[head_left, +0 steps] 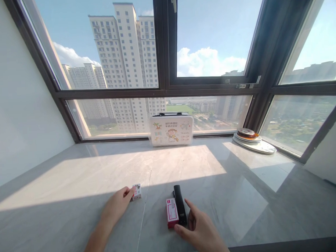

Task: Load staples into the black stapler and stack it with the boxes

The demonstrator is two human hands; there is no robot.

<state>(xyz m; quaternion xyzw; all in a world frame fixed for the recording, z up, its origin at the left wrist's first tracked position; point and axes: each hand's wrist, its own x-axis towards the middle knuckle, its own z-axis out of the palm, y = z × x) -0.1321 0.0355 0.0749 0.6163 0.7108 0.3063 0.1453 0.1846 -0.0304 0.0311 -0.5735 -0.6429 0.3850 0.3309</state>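
Note:
My left hand (117, 203) is closed, its thumb and fingers pinching the left side of a small white box (137, 192) with a pink and dark print. The box is on the grey stone ledge. A black stapler (180, 205) lies lengthwise farther right, with a pink-and-white box (172, 211) close against its left side. Around the near right end of these two is my right hand (198, 228), thumb and index finger spread apart. The thumb tip is at the pink box's near corner; whether it presses on it I cannot tell. The index fingertip is just right of the stapler.
A white case (171, 137) with cartoon prints and a dark handle stands upright against the window. Stacked plates (252, 140) sit in the back right corner. The marble-patterned ledge (86, 231) is bounded by a wall (15, 109) at left and dark window frames (208, 88) behind.

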